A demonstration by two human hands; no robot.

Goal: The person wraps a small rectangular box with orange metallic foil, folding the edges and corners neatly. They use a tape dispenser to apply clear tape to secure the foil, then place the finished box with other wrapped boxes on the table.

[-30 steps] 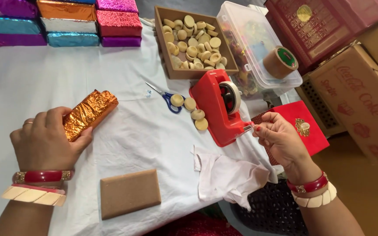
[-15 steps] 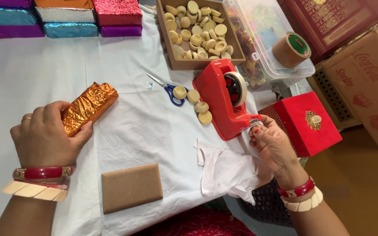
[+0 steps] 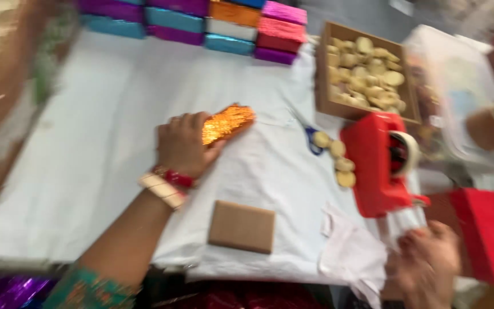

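Frame is motion-blurred. Left hand (image 3: 183, 143) lies palm-down on the white-covered table (image 3: 87, 171), fingers curled and closed over one end of one orange foil-wrapped packet (image 3: 228, 122); the packet's other end sticks out toward the right. Right hand (image 3: 427, 260) is at the table's near right edge, just below one red tape dispenser (image 3: 377, 166); fingers look pinched together, but I cannot tell what they hold.

Counts: one brown flat box (image 3: 242, 226) near the front edge; four round biscuits (image 3: 337, 163) loose beside the dispenser; one pair of blue-handled scissors (image 3: 311, 143); one open cardboard tray of biscuits (image 3: 367, 71); one red box (image 3: 490, 234) at far right; foil-wrapped boxes (image 3: 224, 23) stacked along the far edge, number unclear.
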